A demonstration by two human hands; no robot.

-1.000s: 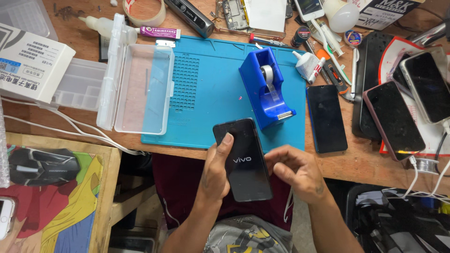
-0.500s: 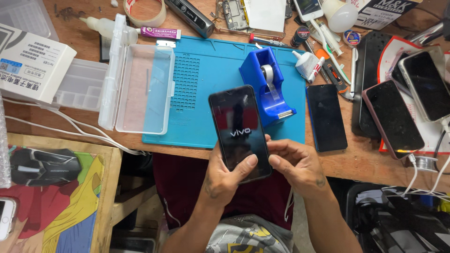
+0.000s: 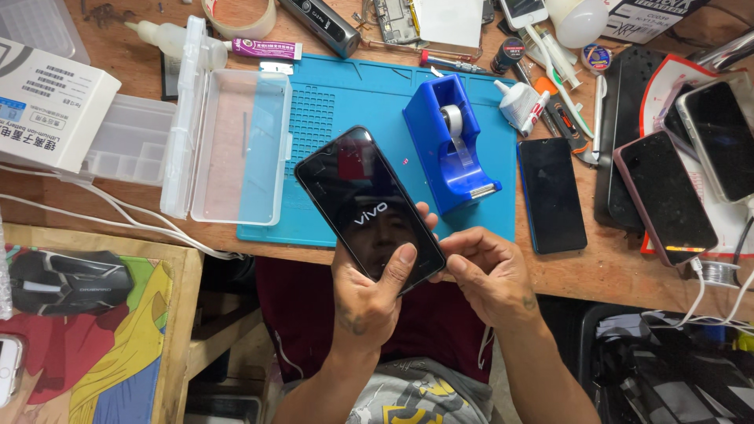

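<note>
A black smartphone (image 3: pixel 363 200) with a lit start-up screen is held tilted over the near edge of the blue work mat (image 3: pixel 361 110). My left hand (image 3: pixel 369 294) grips its lower end from below, thumb on the glass. My right hand (image 3: pixel 487 271) pinches the phone's lower right corner with thumb and fingers. A blue tape dispenser (image 3: pixel 452 145) stands on the mat just beyond the phone.
An open clear plastic case (image 3: pixel 228 145) lies left of the mat, a white box (image 3: pixel 47 106) further left. Several dark phones (image 3: pixel 550 192) lie at the right on the wooden bench (image 3: pixel 597 271). Tools and glue tubes (image 3: pixel 526 102) crowd the back. A black mouse (image 3: pixel 67 281) rests lower left.
The phone has been lifted and swung so its top points up-left over the mat. My right hand has closed onto its lower corner; my left grip shifted lower.
</note>
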